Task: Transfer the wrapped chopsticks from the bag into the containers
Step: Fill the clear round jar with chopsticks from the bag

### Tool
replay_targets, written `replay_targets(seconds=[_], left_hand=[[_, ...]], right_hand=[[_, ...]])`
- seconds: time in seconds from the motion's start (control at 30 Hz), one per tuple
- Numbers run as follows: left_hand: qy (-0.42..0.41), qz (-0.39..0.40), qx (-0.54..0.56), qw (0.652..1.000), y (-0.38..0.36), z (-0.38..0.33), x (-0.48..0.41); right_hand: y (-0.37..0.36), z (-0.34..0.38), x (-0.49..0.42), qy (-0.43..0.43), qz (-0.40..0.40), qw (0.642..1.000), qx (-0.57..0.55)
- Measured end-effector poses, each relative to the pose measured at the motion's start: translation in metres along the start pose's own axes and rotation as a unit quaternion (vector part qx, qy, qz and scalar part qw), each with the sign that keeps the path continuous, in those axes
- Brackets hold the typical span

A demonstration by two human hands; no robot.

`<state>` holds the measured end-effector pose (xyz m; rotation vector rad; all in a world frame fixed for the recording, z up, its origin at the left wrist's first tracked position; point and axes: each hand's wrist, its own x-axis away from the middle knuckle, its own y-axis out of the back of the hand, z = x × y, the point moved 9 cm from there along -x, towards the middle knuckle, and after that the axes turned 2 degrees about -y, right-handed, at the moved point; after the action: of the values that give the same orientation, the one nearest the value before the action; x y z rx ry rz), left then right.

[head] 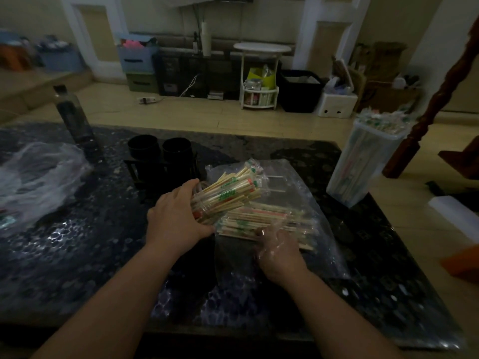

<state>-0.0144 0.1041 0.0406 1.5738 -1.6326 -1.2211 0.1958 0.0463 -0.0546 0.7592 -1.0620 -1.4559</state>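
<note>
At table centre we grip a bundle of wrapped chopsticks in our left hand above the bag, right hand inside it, grasp unclear, and next must likely stand them in the black containers at eleven o'clock.

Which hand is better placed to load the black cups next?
Left. The left hand already grips a bundle of wrapped chopsticks just beside the two black cups. The right hand is under the film of the clear bag, by the loose chopsticks, farther from them.
</note>
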Motion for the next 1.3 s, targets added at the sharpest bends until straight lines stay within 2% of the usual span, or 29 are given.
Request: replay_targets(seconds=[0.2, 0.4, 0.6, 0.77, 0.9, 1.0, 1.13, 1.2, 1.3], left_hand=[[0.001, 0.001, 0.000, 1.000, -0.001, 0.000, -0.002], [0.000, 0.005, 0.002, 1.000, -0.003, 0.001, -0.002], [0.004, 0.008, 0.002, 1.000, -0.002, 0.005, -0.003], [0.003, 0.007, -0.002, 1.000, -0.002, 0.005, -0.004], [0.006, 0.009, -0.002, 1.000, -0.003, 0.006, -0.003], [0.006, 0.013, -0.009, 1.000, -0.003, 0.005, -0.002], [0.008, 0.005, -0.014, 1.000, -0.001, 0.008, -0.005], [0.010, 0.003, -0.011, 1.000, -0.001, 0.009, -0.007], [0.009, 0.003, -0.008, 1.000, -0.002, 0.009, -0.007]], right_hand=[[-0.013, -0.003, -0.013, 0.008, 0.003, 0.998, 0.063], [-0.015, -0.007, -0.022, -0.006, 0.004, 0.997, 0.072], [-0.008, 0.001, -0.020, 0.020, -0.017, 0.997, 0.075], [-0.016, 0.003, -0.020, 0.016, 0.046, 0.997, 0.067], [-0.024, 0.007, -0.013, 0.013, 0.081, 0.989, 0.123], [-0.022, 0.006, -0.006, 0.000, 0.069, 0.987, 0.146], [0.009, 0.018, 0.003, 0.016, 0.017, 0.993, 0.117], [0.019, 0.023, 0.006, 0.017, 0.024, 0.993, 0.115], [0.022, 0.025, 0.009, 0.004, 0.080, 0.990, 0.116]])
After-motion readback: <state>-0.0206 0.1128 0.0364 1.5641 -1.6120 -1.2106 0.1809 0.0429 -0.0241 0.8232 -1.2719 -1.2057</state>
